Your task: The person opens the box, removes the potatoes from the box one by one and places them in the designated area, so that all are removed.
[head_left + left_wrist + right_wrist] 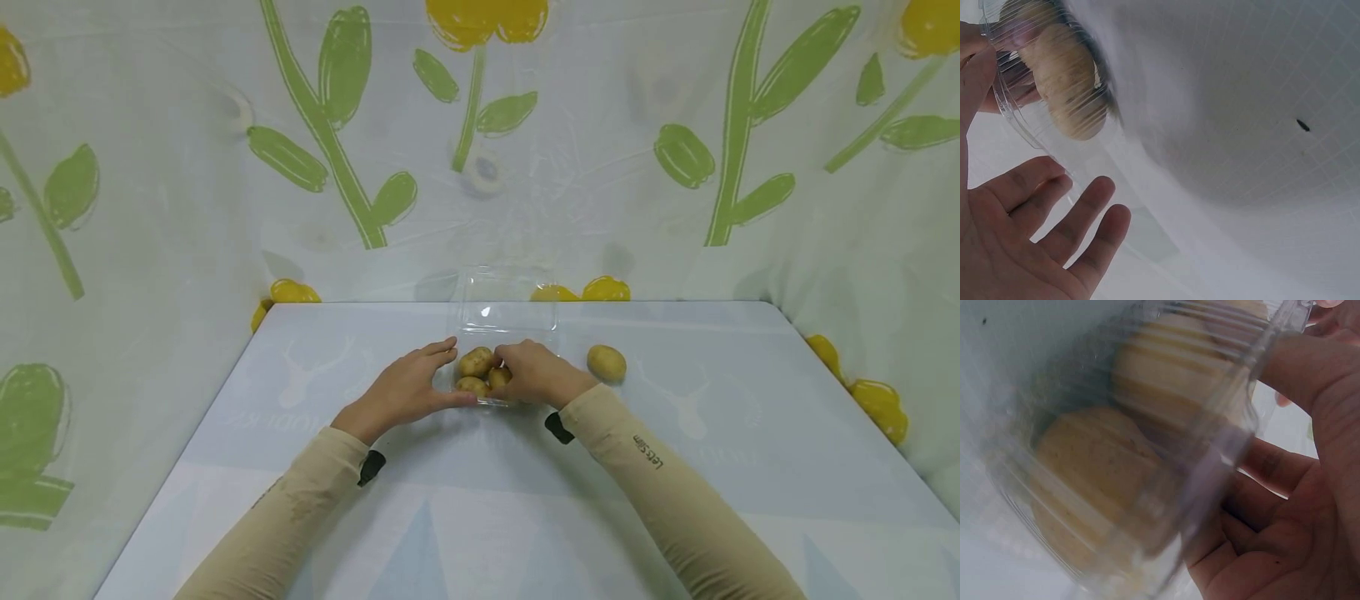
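At clear box (492, 402), L hand (408, 386) has fingers wide; R hand (536, 372) touches potatoes (476, 362) inside, can't tell if holding 1.

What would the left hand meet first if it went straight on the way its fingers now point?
The left hand would probably meet the left side of the clear plastic container, with potatoes inside; depth is unclear.

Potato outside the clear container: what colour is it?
The potato is yellowish brown, showing best in the head view.
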The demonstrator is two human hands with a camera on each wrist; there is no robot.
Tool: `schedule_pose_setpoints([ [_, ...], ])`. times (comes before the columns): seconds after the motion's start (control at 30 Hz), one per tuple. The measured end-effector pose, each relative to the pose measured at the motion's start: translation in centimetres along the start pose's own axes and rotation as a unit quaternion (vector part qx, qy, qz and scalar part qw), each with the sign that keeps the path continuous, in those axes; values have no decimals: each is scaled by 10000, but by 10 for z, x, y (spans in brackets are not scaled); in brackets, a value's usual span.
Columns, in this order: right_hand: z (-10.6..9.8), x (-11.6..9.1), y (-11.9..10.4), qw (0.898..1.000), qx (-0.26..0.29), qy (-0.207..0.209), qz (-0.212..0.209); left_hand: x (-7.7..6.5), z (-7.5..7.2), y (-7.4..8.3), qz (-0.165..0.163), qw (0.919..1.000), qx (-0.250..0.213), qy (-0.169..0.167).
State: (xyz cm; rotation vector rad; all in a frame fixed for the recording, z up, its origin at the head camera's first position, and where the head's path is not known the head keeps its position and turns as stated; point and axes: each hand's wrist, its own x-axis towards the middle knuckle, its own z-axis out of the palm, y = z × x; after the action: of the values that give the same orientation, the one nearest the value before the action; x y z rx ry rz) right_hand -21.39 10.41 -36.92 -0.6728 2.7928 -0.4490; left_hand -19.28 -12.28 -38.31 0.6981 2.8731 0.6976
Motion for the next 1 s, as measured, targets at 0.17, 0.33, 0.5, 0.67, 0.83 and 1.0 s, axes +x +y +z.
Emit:
schedule_pose_setpoints([
  [0.17, 1, -1, 1, 9997, 81, 166, -143, -1, -1, 0, 31, 10000, -27, 28],
  [0.33, 1, -2, 1, 9995, 168, 211, -184, -1, -2, 1, 61, 10000, -21, 24],
  [0.5, 2, -1, 3, 9989, 254, 299, -254, -1, -2, 2, 100, 9999, -19, 39],
  [0.67, 3, -2, 4, 9977, 344, 465, -363, -1, -2, 2, 37, 10000, -90, 20],
  [0.83, 4, -3, 4, 9961, 435, 599, -476, 1, 0, 0, 34, 9999, -139, 18],
  [1.0, 4, -5, 2, 9951, 414, 731, -530, 2, 1, 0, 42, 9999, -145, 4],
])
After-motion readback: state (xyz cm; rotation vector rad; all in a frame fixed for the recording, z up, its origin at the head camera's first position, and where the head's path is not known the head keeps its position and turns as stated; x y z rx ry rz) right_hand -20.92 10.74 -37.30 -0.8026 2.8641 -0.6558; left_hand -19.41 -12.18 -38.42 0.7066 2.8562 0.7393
